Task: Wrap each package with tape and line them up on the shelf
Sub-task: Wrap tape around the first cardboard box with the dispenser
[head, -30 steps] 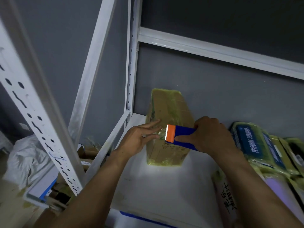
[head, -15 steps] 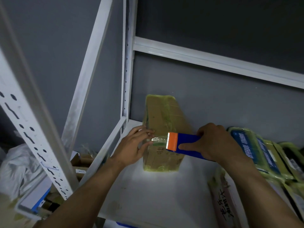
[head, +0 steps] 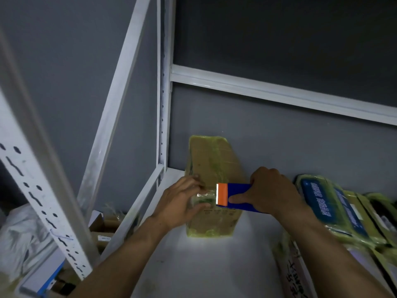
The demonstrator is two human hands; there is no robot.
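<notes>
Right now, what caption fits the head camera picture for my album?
Right hand holds a blue tape dispenser against a cardboard package on the white shelf; left hand presses the tape.

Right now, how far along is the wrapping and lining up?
Done: taped packages lie in a row at the right of the shelf. In hand: the box stands by the wall, its edges taped; the left hand presses a tape strip on it, the right hand grips the dispenser. Left: cutting that strip, and perhaps the marked package lying in front.
</notes>
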